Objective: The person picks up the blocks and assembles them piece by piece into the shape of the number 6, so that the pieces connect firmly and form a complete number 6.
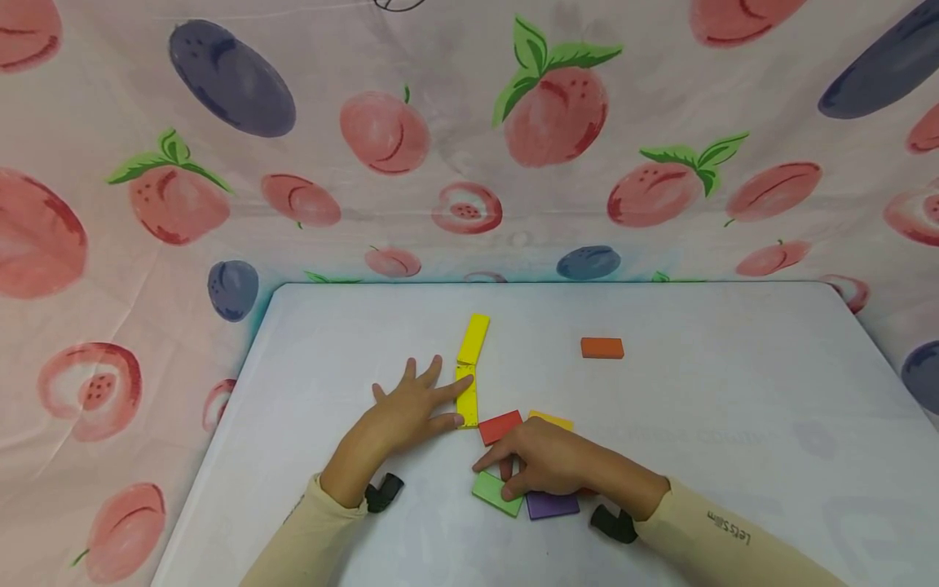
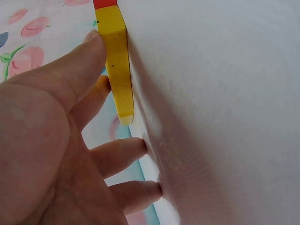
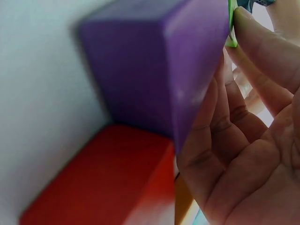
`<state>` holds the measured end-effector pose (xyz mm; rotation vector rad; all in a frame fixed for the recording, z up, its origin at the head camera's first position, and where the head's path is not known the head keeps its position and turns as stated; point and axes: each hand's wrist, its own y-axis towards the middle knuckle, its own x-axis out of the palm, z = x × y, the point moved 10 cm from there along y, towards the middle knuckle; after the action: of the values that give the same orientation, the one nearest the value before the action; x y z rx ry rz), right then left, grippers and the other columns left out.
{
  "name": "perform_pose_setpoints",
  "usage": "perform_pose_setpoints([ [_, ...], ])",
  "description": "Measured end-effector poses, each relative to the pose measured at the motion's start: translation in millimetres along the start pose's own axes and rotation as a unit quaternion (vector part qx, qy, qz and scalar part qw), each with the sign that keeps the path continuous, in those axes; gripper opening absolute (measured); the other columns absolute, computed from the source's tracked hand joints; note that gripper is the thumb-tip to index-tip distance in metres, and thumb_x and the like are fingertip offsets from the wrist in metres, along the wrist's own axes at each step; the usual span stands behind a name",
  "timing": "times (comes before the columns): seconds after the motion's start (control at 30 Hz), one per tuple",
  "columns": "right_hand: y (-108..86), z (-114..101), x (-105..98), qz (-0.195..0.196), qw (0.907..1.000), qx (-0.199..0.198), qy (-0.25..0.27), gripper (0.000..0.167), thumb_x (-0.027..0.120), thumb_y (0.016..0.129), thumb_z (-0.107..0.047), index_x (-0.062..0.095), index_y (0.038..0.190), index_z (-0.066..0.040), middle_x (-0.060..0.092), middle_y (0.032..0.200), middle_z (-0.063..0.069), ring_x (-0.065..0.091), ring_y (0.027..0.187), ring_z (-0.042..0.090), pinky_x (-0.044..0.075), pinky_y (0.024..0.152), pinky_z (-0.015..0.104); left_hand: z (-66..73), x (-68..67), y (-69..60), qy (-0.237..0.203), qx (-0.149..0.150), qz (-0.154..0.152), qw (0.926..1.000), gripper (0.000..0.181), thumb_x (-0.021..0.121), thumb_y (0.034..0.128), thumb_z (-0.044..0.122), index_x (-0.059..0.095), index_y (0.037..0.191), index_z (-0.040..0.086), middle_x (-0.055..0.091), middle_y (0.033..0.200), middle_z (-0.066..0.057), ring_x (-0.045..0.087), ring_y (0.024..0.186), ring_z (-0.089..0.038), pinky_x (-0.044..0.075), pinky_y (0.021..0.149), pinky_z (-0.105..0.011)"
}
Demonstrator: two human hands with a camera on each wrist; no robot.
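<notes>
My left hand (image 1: 407, 412) spreads its fingers beside the nearer yellow block (image 1: 466, 408), with thumb and index finger touching it. In the left wrist view those two fingers meet the side of the yellow block (image 2: 117, 65). A second yellow block (image 1: 473, 338) adjoins its far end at a slight angle. With thumb and index finger, my right hand (image 1: 546, 456) pinches a light green block (image 1: 495, 495) lying on the table. Right of the green one lies a purple block (image 1: 553, 505). A red block (image 3: 108, 173) touches the purple block in the right wrist view, mostly hidden under my wrist in the head view.
Another red block (image 1: 500, 426) lies at the near end of the yellow pair. A yellow-orange block (image 1: 552, 420) is partly covered by my right hand. Farther back right sits an orange block (image 1: 601, 348). The white tabletop (image 1: 734, 367) meets a fruit-patterned cloth (image 1: 469, 147) behind.
</notes>
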<state>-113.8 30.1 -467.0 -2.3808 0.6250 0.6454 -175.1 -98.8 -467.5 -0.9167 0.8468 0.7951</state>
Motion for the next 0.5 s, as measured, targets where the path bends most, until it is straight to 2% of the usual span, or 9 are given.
perform_pose_setpoints([
  [0.5,-0.1,6.3,1.8,0.002,0.9999,0.009,0.011,0.038,0.084,0.085,-0.020,0.075,0.121,-0.031,0.066,0.079,-0.018,0.059,0.069,0.003,0.048,0.065,0.021,-1.4,1.5,2.0,-0.003,0.000,-0.003,1.0000,0.060,0.065,0.0961,0.051,0.044,0.152,0.046,0.024,0.170,-0.014,0.013,0.155,-0.053,0.019,0.101,-0.090],
])
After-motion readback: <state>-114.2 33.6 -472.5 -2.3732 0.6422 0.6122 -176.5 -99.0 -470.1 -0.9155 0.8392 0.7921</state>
